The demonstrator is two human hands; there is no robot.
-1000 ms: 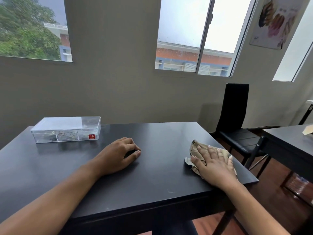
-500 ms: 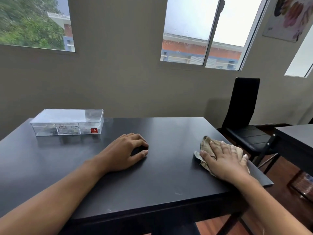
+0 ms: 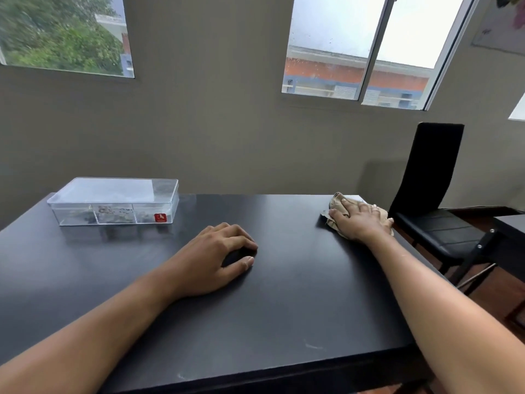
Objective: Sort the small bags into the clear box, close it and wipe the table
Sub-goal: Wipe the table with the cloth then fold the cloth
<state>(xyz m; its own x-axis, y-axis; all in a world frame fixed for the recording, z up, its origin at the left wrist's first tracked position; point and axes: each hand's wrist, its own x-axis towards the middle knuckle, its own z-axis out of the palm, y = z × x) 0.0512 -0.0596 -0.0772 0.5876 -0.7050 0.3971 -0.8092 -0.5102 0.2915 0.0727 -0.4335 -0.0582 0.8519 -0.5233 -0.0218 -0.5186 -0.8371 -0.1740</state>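
The clear box stands at the far left of the black table with its lid on; small bags show dimly through its front wall, and a red sticker sits at its right end. My right hand lies flat on a crumpled beige cloth at the table's far right corner, pressing it down. My left hand rests on the middle of the table, fingers loosely curled, with nothing in it.
A black chair stands just past the table's right edge. Part of a second dark table shows at the far right. The wall with windows runs close behind the table.
My right hand has slid the cloth away from me, from the near right part of the table to the far right corner. The left hand and the box have stayed put.
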